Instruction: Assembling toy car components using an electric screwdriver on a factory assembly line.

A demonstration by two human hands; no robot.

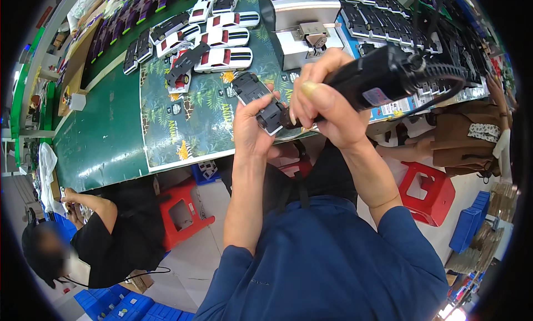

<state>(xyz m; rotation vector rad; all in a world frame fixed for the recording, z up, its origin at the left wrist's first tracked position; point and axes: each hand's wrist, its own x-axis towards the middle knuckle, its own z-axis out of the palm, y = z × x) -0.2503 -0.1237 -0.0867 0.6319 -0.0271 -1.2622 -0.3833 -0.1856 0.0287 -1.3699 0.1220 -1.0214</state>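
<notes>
My left hand (251, 128) holds a dark toy car chassis (257, 96) turned bottom up, just above the near edge of the green workbench (100, 138). My right hand (325, 96) grips a black electric screwdriver (383, 77) with a coiled cable. Its tip points left, against the near end of the chassis. Several white toy cars with red and black stripes (223, 59) lie in rows on a leaf-patterned mat (194, 127) beyond my hands.
A grey metal fixture (302, 29) stands behind the screwdriver, with rows of dark chassis parts (383, 24) to its right. A person in black (105, 232) sits at lower left. Red stools (425, 190) and blue crates (469, 226) stand on the floor.
</notes>
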